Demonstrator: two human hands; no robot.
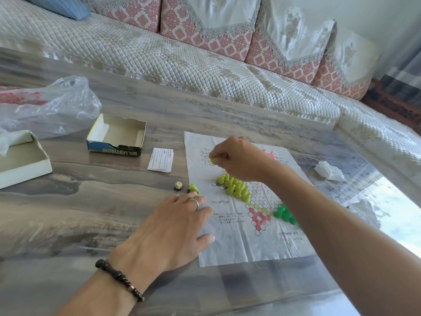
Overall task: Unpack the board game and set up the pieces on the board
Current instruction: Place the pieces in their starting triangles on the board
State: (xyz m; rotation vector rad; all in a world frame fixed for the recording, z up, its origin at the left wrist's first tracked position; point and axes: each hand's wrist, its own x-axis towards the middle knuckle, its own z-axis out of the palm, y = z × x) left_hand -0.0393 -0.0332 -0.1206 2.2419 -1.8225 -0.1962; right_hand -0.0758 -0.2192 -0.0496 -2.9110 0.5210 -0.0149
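From my remote seat I saw the right hand (239, 159) curled above the paper board (241, 238), its fingertips pinching a yellow-green piece (213, 161). Just below those fingers stood a cluster of yellow-green pieces (234, 187) on the board's printed circles; darker green pieces (284, 214) sat beside the right forearm, and pink pieces (270, 154) peeked out beyond the knuckles. The left hand (180, 226) lay flat with fingers spread, pressing the board's left edge. Just past its fingertips lay one tipped piece (194, 188) and a small die (178, 185), both off the board.

The open box (118, 137) — well beyond the left fingers — looked empty inside, as did the white lid (22, 163) further left. A folded leaflet (160, 159) lay between box and board, a plastic bag (47, 106) behind the lid, and a crumpled tissue (329, 171) past the right wrist. All of it rested on a grey marbled table (91, 213) — a quilted sofa (182, 58) ran behind it.
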